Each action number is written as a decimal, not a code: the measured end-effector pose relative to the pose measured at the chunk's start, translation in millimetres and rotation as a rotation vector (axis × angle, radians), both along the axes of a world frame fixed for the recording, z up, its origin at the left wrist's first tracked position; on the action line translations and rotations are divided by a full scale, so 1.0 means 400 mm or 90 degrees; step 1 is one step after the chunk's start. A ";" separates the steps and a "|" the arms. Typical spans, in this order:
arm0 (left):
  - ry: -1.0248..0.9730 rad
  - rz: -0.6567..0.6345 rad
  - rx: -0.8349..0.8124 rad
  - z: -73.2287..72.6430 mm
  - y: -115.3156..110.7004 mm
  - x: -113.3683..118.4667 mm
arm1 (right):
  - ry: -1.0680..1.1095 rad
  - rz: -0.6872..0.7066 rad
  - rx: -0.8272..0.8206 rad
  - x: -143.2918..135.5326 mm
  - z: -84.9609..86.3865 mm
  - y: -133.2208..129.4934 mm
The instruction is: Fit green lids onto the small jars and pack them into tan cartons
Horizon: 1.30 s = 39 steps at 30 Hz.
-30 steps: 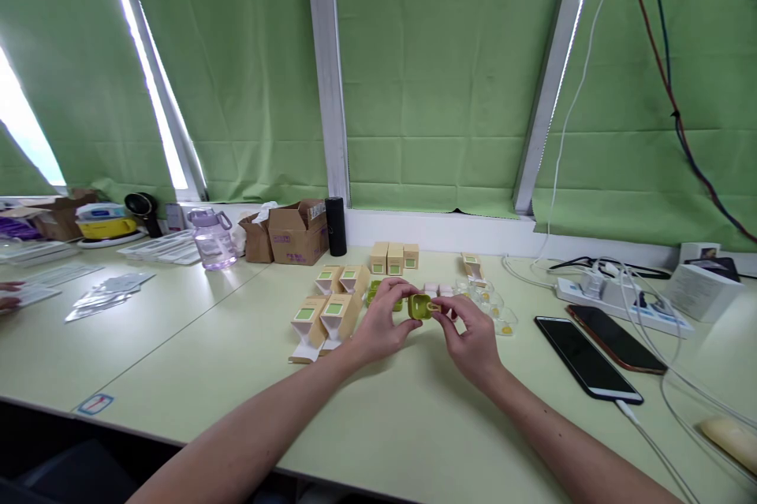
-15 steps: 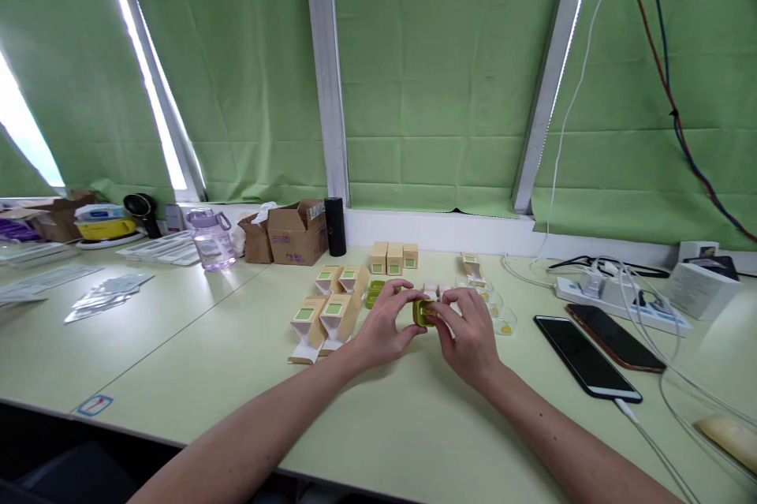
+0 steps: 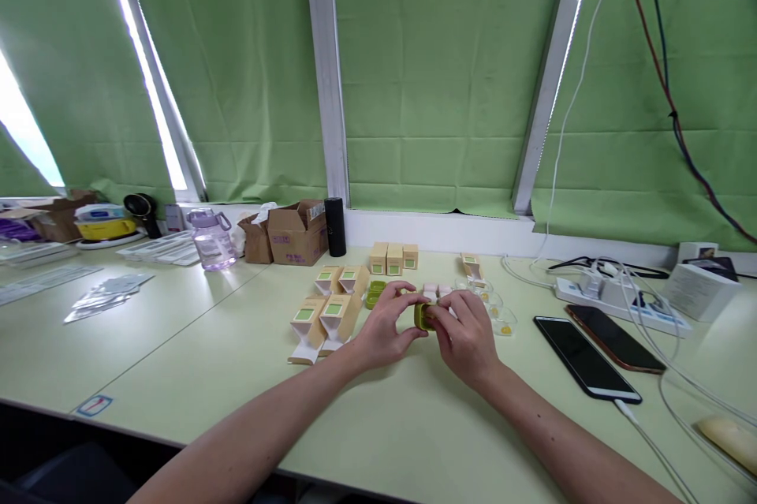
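A small olive-green case (image 3: 422,316) is held above the table between my two hands. My left hand (image 3: 387,328) grips it at top and bottom with thumb and index finger. The fingers of my right hand (image 3: 467,330) are closed at the case's right side and hide part of it. Left of my hands stand opened cream boxes (image 3: 335,316) with green labels. Green cases (image 3: 374,293) lie just behind my left hand. Pinkish-white pieces (image 3: 430,289) and clear round containers with yellow centres (image 3: 502,321) are behind and right of my right hand.
Closed cream boxes (image 3: 394,258) stand at the back, near a black cylinder (image 3: 335,226) and a cardboard box (image 3: 296,233). A purple bottle (image 3: 213,240) is at the left. Two phones (image 3: 585,356), a power strip (image 3: 627,307) and loose cables lie at the right.
The fingers of my right hand have drawn closer together at the green case, which has turned slightly. My left hand has barely moved and keeps its grip.
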<state>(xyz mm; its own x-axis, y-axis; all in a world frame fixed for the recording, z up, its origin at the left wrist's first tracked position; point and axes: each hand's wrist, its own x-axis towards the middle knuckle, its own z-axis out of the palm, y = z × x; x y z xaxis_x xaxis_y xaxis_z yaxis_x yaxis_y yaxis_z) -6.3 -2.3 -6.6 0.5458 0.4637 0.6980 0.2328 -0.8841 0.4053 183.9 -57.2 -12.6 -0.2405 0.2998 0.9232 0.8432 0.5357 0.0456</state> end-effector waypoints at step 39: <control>-0.005 0.043 0.067 0.009 0.010 -0.005 | 0.015 0.133 -0.107 0.016 -0.035 0.015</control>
<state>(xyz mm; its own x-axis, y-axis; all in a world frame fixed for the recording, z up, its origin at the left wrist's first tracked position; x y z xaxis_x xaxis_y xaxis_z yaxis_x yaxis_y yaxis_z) -8.4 1.8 -2.9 0.5102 0.4228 0.7490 0.2905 -0.9044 0.3126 190.1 -51.2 -26.6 -0.2929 0.3951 0.8707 0.7130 0.6970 -0.0765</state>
